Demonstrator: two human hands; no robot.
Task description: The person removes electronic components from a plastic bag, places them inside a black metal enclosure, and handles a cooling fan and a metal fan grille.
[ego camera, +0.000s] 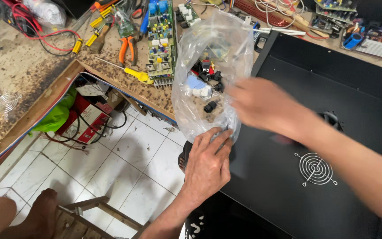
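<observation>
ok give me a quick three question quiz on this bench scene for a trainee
1. True or false: the left hand grips the bottom of the clear plastic bag.
2. What lies nearest the green circuit board? A) yellow-handled screwdriver B) wire fan guard C) wooden stool
3. What does the right hand touch?

Key: 1 true; 2 A; 3 the bag's side.

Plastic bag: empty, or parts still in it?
Not empty. Through the clear plastic bag show small black parts and a pale blue piece. Left hand grips its bottom; right hand is at its side.
</observation>
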